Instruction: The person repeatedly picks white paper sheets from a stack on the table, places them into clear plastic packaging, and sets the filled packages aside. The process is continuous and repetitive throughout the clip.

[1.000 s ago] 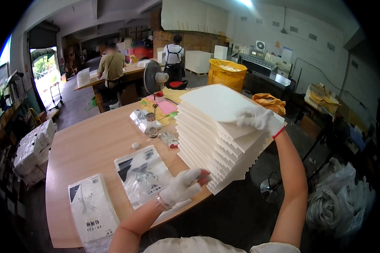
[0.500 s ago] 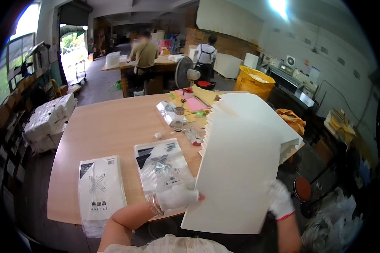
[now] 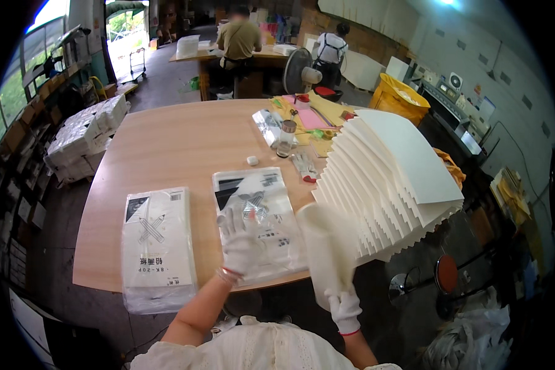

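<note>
My right hand (image 3: pixel 344 311), in a white glove, grips the lower end of a sheaf of white paper (image 3: pixel 327 246), which is curved and blurred by motion. With fingers stretched out, my gloved left hand (image 3: pixel 237 246) lies over a clear plastic bag (image 3: pixel 271 256) with a dark corner and a printed pencil design. Left of it rests a pile of similar printed bags (image 3: pixel 157 237), overhanging the table's near edge. To the right of the sheaf stands a tall stack of white paper (image 3: pixel 401 154), fanned into staggered batches.
The wooden table (image 3: pixel 166 135) carries a glass jar (image 3: pixel 285 139), a small white lump (image 3: pixel 252 160), a spare glove (image 3: pixel 304 168) and a wrapped white pack (image 3: pixel 267 126). A fan (image 3: pixel 297 71) and a yellow bin (image 3: pixel 401 98) stand beyond. Two people work farther back.
The sheaf has come off the big stack and swung left and down in my right hand, bending. My left hand has let go of it and moved left onto the plastic bag.
</note>
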`<state>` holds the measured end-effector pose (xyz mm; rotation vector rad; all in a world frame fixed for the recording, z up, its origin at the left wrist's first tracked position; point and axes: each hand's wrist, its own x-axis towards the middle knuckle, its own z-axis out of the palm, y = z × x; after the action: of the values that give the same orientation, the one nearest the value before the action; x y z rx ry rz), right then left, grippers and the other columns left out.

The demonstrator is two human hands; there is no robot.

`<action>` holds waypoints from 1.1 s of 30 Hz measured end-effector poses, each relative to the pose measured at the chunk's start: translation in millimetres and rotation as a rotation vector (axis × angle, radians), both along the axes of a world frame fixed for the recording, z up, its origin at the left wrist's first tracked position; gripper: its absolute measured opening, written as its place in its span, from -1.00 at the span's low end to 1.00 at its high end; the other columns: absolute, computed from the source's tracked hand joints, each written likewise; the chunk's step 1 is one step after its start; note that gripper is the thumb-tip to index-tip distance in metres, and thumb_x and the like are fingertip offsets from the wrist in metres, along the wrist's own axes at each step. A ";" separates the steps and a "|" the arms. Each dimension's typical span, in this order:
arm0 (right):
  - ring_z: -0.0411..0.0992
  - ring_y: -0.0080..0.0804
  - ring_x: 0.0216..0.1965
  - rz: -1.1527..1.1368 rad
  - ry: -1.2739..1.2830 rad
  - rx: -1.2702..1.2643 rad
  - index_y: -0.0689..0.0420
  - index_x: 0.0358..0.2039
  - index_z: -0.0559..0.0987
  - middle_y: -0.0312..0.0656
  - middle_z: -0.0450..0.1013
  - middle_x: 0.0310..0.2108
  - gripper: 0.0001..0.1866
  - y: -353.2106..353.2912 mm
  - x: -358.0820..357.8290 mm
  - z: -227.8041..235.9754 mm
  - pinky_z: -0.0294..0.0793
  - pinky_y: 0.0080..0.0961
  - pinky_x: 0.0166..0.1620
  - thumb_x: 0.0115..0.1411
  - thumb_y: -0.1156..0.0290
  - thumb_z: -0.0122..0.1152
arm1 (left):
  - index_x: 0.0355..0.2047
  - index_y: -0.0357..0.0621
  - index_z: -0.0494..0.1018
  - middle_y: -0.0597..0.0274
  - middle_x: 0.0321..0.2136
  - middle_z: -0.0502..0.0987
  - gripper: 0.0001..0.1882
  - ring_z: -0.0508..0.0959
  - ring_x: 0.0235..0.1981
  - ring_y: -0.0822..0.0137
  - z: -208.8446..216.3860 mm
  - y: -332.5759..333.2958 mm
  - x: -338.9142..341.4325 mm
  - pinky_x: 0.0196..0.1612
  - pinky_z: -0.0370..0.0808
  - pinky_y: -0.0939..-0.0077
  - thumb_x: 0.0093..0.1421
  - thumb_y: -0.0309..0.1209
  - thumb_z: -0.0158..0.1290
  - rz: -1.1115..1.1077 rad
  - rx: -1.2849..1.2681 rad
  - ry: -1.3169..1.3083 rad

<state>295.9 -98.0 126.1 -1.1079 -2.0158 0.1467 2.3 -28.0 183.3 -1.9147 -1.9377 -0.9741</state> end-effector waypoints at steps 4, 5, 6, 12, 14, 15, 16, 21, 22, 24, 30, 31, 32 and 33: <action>0.45 -0.02 -0.17 -0.027 -0.389 -0.512 0.04 -0.14 0.50 -0.04 0.44 -0.15 -0.70 21.8 -17.6 -8.5 0.47 -0.23 -0.21 0.07 0.37 0.03 | -0.15 -0.16 0.37 0.02 -0.35 0.51 -0.60 0.54 -0.31 0.12 -52.5 27.8 7.6 -0.30 0.47 0.22 0.00 -0.30 0.10 -0.219 -0.351 -0.357; 0.46 -0.02 -0.20 -0.137 -0.616 -0.710 -0.08 -0.14 0.51 -0.11 0.46 -0.17 -0.70 44.3 -38.0 -7.7 0.47 -0.21 -0.22 0.11 0.32 -0.03 | -0.15 -0.17 0.36 0.03 -0.37 0.50 -0.62 0.53 -0.32 0.12 -68.5 23.1 30.9 -0.31 0.47 0.25 0.00 -0.34 0.08 -0.298 -0.295 -0.237; 0.47 -0.01 -0.25 -0.100 -0.762 -0.806 -0.03 -0.10 0.47 -0.05 0.44 -0.16 -0.69 69.8 -46.5 -25.2 0.46 -0.16 -0.24 0.12 0.29 -0.01 | -0.15 -0.17 0.36 0.05 -0.41 0.49 -0.63 0.52 -0.35 0.11 -68.8 14.0 61.9 -0.32 0.47 0.27 0.00 -0.39 0.06 -0.360 -0.306 -0.005; 0.39 0.01 -0.07 -0.274 -0.103 -0.723 0.05 0.05 0.31 0.07 0.41 -0.11 -0.44 136.8 -57.0 -82.7 0.37 -0.13 -0.05 0.03 0.19 0.18 | -0.12 -0.16 0.36 0.05 -0.45 0.46 -0.57 0.48 -0.34 0.05 -99.5 17.7 55.2 -0.19 0.43 0.21 -0.08 -0.47 0.03 -0.571 -0.071 -0.189; 0.37 0.03 -0.04 -0.444 -0.043 -0.267 0.06 0.09 0.24 0.09 0.41 -0.10 -0.38 140.4 -63.2 -115.9 0.36 -0.11 -0.05 0.04 0.16 0.17 | -0.08 -0.15 0.35 0.09 -0.44 0.48 -0.55 0.47 -0.28 0.08 -124.1 7.5 41.1 -0.12 0.39 0.19 -0.06 -0.49 -0.01 -0.485 -0.297 -0.116; 0.38 0.07 -0.06 -0.373 -0.133 -0.352 0.03 0.14 0.16 0.11 0.41 -0.11 -0.40 149.9 -78.7 -123.0 0.36 -0.08 -0.07 0.12 0.11 0.04 | -0.08 -0.12 0.36 0.05 -0.31 0.46 -0.58 0.45 -0.26 0.05 -151.9 5.7 29.2 -0.12 0.39 0.20 -0.03 -0.48 -0.02 -0.593 -0.330 -0.015; 0.39 0.08 -0.08 -0.370 -0.221 -0.535 0.03 0.15 0.14 0.12 0.41 -0.12 -0.40 158.9 -80.4 -124.7 0.36 -0.07 -0.08 0.14 0.12 0.01 | -0.08 -0.11 0.35 0.04 -0.27 0.44 -0.60 0.45 -0.26 0.05 -155.0 -0.9 23.1 -0.14 0.40 0.21 0.00 -0.48 -0.03 -0.536 -0.210 0.107; 0.43 0.12 -0.16 -0.155 -0.403 -0.666 -0.01 0.24 0.01 0.16 0.44 -0.19 -0.39 202.8 -74.6 -138.9 0.36 0.00 -0.13 0.21 0.13 -0.16 | -0.01 -0.07 0.27 0.03 0.00 0.31 -0.66 0.49 -0.17 0.03 -221.2 9.8 -44.3 -0.22 0.48 0.22 0.16 -0.48 -0.13 0.185 -0.132 -0.353; 0.43 0.12 -0.16 -0.116 -0.392 -0.635 -0.04 0.25 -0.01 0.16 0.44 -0.18 -0.38 199.2 -66.4 -141.5 0.36 0.01 -0.13 0.22 0.10 -0.19 | -0.02 -0.08 0.26 0.01 0.03 0.29 -0.66 0.49 -0.18 0.00 -215.5 5.1 -44.4 -0.23 0.48 0.20 0.17 -0.46 -0.13 0.191 -0.267 -0.638; 0.41 0.08 -0.11 -0.094 -0.407 -0.845 0.01 0.28 -0.09 0.15 0.42 -0.15 -0.35 170.1 -72.6 -99.2 0.34 -0.03 -0.09 0.22 0.20 -0.16 | -0.03 -0.10 0.26 -0.01 0.06 0.25 -0.67 0.51 -0.22 -0.03 -205.3 -12.7 -48.1 -0.26 0.49 0.17 0.16 -0.43 -0.10 0.276 -0.431 -0.885; 0.42 0.11 -0.18 0.245 0.056 -0.644 0.09 0.28 -0.10 0.16 0.43 -0.18 -0.30 24.2 -4.0 -85.3 0.35 -0.06 -0.17 0.20 0.25 -0.09 | -0.04 -0.06 0.29 -0.04 -0.12 0.40 -0.63 0.53 -0.33 -0.01 -95.1 -151.8 -1.1 -0.26 0.49 0.23 0.10 -0.47 -0.04 0.020 -0.808 -0.357; 0.42 0.11 -0.21 0.269 0.024 -0.623 0.09 0.28 -0.07 0.16 0.43 -0.20 -0.31 19.3 -0.8 -92.3 0.36 -0.06 -0.19 0.20 0.24 -0.08 | -0.07 -0.07 0.31 -0.03 -0.17 0.41 -0.64 0.52 -0.34 0.00 -121.0 -170.9 -1.3 -0.27 0.49 0.25 0.08 -0.48 -0.03 0.034 -0.829 -0.890; 0.42 0.11 -0.23 0.264 0.001 -0.599 0.09 0.27 -0.05 0.16 0.43 -0.22 -0.32 14.3 7.1 -103.2 0.36 -0.05 -0.21 0.19 0.24 -0.07 | -0.10 -0.08 0.33 -0.03 -0.23 0.42 -0.66 0.51 -0.35 0.01 -159.2 -181.3 -1.3 -0.28 0.48 0.28 0.06 -0.49 -0.01 0.021 -0.830 -1.413; 0.43 0.10 -0.26 0.272 -0.029 -0.593 0.08 0.26 -0.02 0.16 0.44 -0.24 -0.33 6.8 12.7 -116.2 0.37 -0.05 -0.24 0.19 0.24 -0.07 | -0.13 -0.09 0.36 -0.02 -0.28 0.44 -0.68 0.51 -0.36 0.02 -165.5 -187.3 0.8 -0.29 0.48 0.31 0.05 -0.50 0.01 0.038 -0.799 -1.949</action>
<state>308.6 -91.2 9.9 -1.1736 -2.2044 0.9207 3.1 -215.3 17.8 -0.5522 -3.4992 -3.0102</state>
